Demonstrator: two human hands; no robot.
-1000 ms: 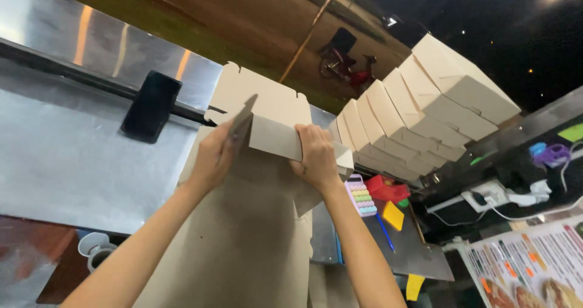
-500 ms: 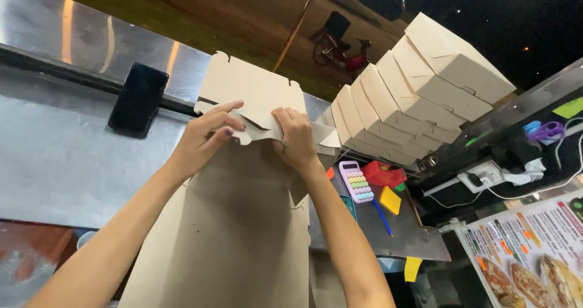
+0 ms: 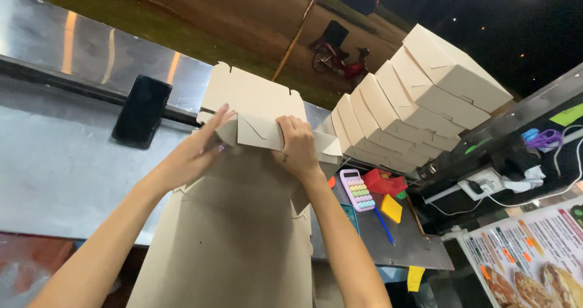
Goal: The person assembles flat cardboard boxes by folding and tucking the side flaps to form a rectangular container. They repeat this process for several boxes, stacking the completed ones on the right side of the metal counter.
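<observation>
I have both hands on a flat cardboard box (image 3: 243, 223) that lies on the steel counter (image 3: 54, 162) in front of me. My left hand (image 3: 194, 153) presses on the left end of a folded flap (image 3: 261, 132), fingers stretched out and lying over the fold, not closed around anything. My right hand (image 3: 297, 147) has its fingers curled over the top edge of the same flap, clamped on it, with the thumb hidden behind the cardboard. The flap stands up across the box, and behind it the far panel of the box rises toward the back of the counter.

Left of the box, a black phone (image 3: 141, 110) leans against a dark rail, apart from the cardboard. Right of the box, a row of folded boxes (image 3: 413, 101) leans in a stack, its nearest one just beside the flap's right corner. In front of that stack, right of my right forearm, lie a pink calculator (image 3: 357, 189), a red tray (image 3: 385, 181), a yellow sticky pad (image 3: 390, 209) and a blue pen (image 3: 384, 226). Farther right of the box is a white power strip (image 3: 486, 183), and a picture menu (image 3: 534, 259) lies at the lower right.
</observation>
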